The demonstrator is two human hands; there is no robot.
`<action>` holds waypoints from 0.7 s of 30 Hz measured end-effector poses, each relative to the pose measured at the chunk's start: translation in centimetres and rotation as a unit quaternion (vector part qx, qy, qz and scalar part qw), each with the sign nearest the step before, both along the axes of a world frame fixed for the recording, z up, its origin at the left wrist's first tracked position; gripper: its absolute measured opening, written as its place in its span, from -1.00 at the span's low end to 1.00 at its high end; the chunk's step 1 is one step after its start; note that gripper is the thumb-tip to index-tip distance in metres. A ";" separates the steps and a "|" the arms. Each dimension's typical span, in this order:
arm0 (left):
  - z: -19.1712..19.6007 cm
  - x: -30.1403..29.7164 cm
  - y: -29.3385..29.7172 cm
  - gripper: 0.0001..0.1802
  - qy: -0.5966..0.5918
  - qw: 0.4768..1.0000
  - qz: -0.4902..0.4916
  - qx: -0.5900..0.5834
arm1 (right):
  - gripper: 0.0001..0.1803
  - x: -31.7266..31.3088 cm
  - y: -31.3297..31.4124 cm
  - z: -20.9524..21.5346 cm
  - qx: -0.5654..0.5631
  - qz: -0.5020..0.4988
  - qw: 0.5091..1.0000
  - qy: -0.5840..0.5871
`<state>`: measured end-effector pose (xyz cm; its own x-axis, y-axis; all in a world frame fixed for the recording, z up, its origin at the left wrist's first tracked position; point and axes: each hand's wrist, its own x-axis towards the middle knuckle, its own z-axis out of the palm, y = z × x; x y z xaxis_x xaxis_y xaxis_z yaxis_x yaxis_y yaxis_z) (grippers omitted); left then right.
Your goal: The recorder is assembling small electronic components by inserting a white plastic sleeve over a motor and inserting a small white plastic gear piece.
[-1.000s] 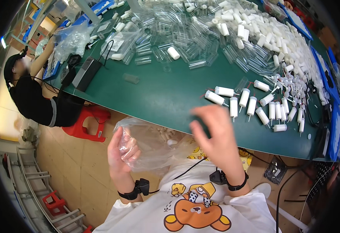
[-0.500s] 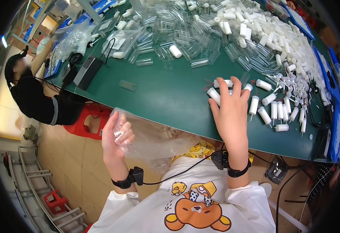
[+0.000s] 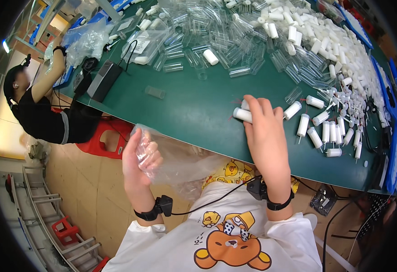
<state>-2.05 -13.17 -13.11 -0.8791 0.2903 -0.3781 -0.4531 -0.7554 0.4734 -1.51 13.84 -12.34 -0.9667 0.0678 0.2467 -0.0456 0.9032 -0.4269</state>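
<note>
Near the table's front edge, my left hand [image 3: 140, 156] is closed on the rim of a clear plastic bag [image 3: 180, 156], which hangs below the edge toward my lap. My right hand [image 3: 266, 129] bends over the green tabletop with its fingers curled round white cylinders [image 3: 243, 115] that have clear ends and thin red wires. Two of them poke out at its left side; whatever lies under the palm is hidden. Just right of my fingers lies another white cylinder [image 3: 293, 110]. Several similar capped cylinders [image 3: 315, 137] with thin stems lie further right.
Clear tubes [image 3: 198, 27] and white cylinders [image 3: 316, 31] are heaped at the back of the green table [image 3: 198, 106]. A black box-shaped device [image 3: 104, 81] with a cable stands at left. A co-worker [image 3: 33, 104] sits beyond, near a red stool [image 3: 103, 140].
My right hand's fingers have drawn closer together round the cylinders, shifting them slightly left, away from the one at right. My left hand still grips the bag. The co-worker's arm has moved.
</note>
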 end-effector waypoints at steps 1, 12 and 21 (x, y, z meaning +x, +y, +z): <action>0.0 0.5 0.3 -0.62 0.001 1.000 -0.004 0.001 | -0.44 0.1 -0.4 -0.1 0.002 0.007 1.000 0.001; 1.5 3.7 1.3 -0.61 -0.033 0.999 -0.021 0.026 | -0.38 4.1 -6.1 -0.2 -0.106 0.243 0.961 -0.084; 1.7 4.3 0.8 -0.58 -0.058 0.998 -0.035 0.017 | -0.56 5.4 -3.0 -0.9 -0.147 0.338 0.925 -0.091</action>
<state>2.26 -12.37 -11.40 -0.8069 0.3632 -0.4658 -0.5554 -0.7349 0.3891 3.91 10.80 -13.24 -0.8368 -0.5285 0.1433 -0.4611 0.5388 -0.7051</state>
